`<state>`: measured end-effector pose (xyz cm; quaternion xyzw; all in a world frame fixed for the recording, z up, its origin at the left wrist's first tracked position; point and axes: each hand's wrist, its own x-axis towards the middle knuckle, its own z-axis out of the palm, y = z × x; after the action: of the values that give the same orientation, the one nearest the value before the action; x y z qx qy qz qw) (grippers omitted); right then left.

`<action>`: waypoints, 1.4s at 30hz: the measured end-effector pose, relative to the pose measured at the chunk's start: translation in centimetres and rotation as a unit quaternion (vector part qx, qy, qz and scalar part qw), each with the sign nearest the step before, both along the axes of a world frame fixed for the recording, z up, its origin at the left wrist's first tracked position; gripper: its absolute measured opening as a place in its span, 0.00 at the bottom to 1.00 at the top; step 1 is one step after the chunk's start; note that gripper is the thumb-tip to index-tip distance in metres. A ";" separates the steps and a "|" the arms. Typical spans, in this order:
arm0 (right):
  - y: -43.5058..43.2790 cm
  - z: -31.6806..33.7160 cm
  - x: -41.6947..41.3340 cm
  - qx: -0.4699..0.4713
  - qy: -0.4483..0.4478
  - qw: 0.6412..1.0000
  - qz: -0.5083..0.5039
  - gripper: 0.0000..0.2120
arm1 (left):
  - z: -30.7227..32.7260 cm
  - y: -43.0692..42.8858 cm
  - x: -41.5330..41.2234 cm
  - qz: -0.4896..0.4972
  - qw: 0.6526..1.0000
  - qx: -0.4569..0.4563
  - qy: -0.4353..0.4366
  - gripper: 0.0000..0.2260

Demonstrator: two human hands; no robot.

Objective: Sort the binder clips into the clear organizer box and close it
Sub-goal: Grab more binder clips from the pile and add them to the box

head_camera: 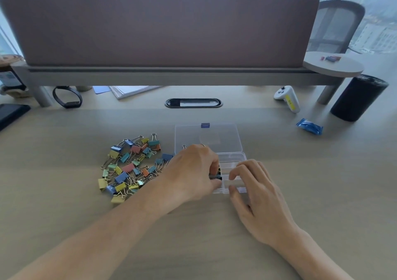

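A clear organizer box lies open on the desk, its lid folded back flat. A pile of several coloured binder clips sits to its left. My left hand reaches over the box's left compartments, fingers curled round a dark blue binder clip at the box. My right hand holds the box's front right corner, thumb and curled fingers pinching its wall. The left compartments are hidden under my left hand.
A white controller, a blue packet and a black cylinder stand at the back right. A black wristband, papers and a dark device lie back left. A cable slot sits behind the box.
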<state>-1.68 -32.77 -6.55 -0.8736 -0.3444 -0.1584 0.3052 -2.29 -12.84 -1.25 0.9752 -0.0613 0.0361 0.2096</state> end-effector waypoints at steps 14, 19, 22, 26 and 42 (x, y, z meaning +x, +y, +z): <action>0.1 -0.2 -0.1 -0.028 -0.012 0.999 -0.025 0.09 | -0.1 -0.1 -0.4 0.004 1.000 -0.017 -0.004 0.10; 0.1 -0.1 -0.2 -0.043 -0.031 0.999 0.002 0.08 | -0.1 0.7 -0.4 -0.020 0.999 -0.030 0.028 0.11; 0.0 0.0 -0.2 -0.051 -0.035 0.997 0.036 0.09 | 0.2 1.1 -0.5 -0.041 0.997 -0.042 0.039 0.09; 0.0 0.3 -0.1 -0.059 -0.025 0.995 0.072 0.10 | 1.4 3.1 -0.2 -0.022 0.997 -0.068 0.021 0.02; 0.0 -0.4 0.2 -0.059 -0.032 0.996 0.059 0.02 | 0.9 9.1 1.4 0.044 0.999 -0.007 0.031 0.09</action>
<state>-1.46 -32.80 -6.91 -0.8626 -0.4136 -0.1472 0.2512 -0.90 -3.72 -0.39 0.9762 -0.0116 0.0152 0.2160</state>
